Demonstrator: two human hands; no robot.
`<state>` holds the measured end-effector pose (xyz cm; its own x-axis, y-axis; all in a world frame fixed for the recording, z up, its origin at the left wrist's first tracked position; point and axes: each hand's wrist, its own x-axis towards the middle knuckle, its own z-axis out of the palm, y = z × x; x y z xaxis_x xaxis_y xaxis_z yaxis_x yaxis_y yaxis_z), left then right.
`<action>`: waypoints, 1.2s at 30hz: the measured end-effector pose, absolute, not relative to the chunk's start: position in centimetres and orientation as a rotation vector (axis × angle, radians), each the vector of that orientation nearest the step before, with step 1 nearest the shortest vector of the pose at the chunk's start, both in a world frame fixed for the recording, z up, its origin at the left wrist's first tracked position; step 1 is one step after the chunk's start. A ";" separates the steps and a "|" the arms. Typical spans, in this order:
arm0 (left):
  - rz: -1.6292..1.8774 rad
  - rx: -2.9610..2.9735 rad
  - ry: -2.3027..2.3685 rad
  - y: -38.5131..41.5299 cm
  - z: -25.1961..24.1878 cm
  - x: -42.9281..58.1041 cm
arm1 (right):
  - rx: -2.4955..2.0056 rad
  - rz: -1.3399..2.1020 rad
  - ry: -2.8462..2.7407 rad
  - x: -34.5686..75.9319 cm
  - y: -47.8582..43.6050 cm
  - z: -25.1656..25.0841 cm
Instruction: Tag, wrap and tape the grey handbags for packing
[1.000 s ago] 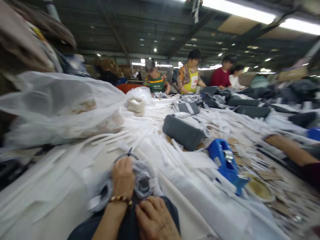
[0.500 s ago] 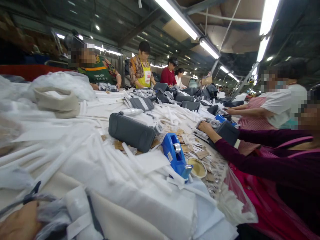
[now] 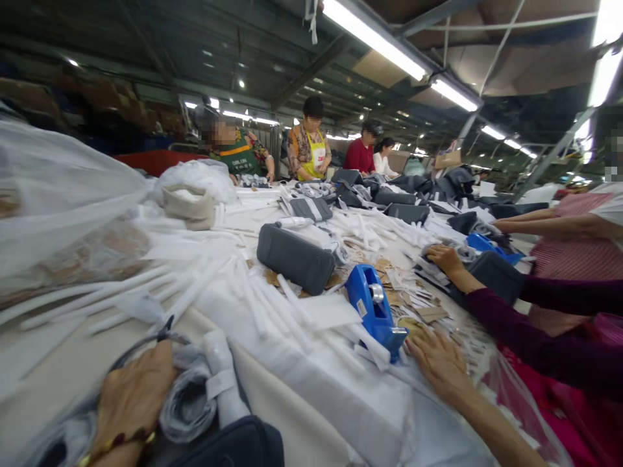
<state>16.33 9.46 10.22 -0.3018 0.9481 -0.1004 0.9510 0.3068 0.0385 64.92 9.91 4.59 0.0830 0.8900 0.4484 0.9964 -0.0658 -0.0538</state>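
Note:
My left hand (image 3: 131,395) is at the bottom left, fingers closed over a bundle of grey wrapped fabric (image 3: 187,402) with a white rolled piece (image 3: 224,383) beside it. A dark blue bag (image 3: 238,447) lies just below. My right hand (image 3: 438,360) reaches out to the right with its fingers spread flat on the table, next to a blue tape dispenser (image 3: 372,308) and over a shallow dish (image 3: 409,322). White foam strips (image 3: 263,305) cover the table between both hands.
A grey pouch (image 3: 294,263) lies mid-table. A clear plastic sack (image 3: 63,207) bulges at the left. A person's maroon-sleeved arm (image 3: 511,311) works on a dark pouch at the right. Several other people stand along the far side and the right edge. Cardboard scraps (image 3: 423,305) litter the table.
The view swung right, then partly back left. My right hand left the dark bag near my body and now reaches out beside the blue tape dispenser. My left hand stays on the grey bundle.

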 end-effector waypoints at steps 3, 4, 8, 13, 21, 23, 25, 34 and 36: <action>-0.227 1.915 2.413 9.1 10.7 16.9 | -1.904 -0.517 -1.811 63.8 10.2 6.3; -0.249 1.920 2.414 9.0 10.7 17.0 | -1.794 -0.555 -1.786 62.8 9.9 7.4; -0.224 1.888 2.450 8.9 10.6 17.0 | -1.394 -0.318 -1.906 56.3 8.5 11.8; -0.048 1.827 2.481 9.1 10.0 16.8 | -1.304 0.016 -2.207 46.5 9.2 11.7; 0.068 1.765 2.527 9.1 9.6 16.6 | -1.369 -0.055 -2.507 39.5 12.1 7.3; 0.081 1.755 2.528 9.1 9.6 16.6 | -1.366 0.001 -2.516 39.3 12.6 7.1; 0.096 1.754 2.522 9.1 9.6 16.5 | -1.371 0.175 -2.468 39.4 13.2 7.0; 0.191 1.748 2.498 9.0 9.4 16.3 | -1.117 0.581 -2.096 39.9 12.6 8.9; 0.205 1.739 2.500 9.0 9.4 16.2 | -1.072 0.704 -2.100 39.6 11.8 9.2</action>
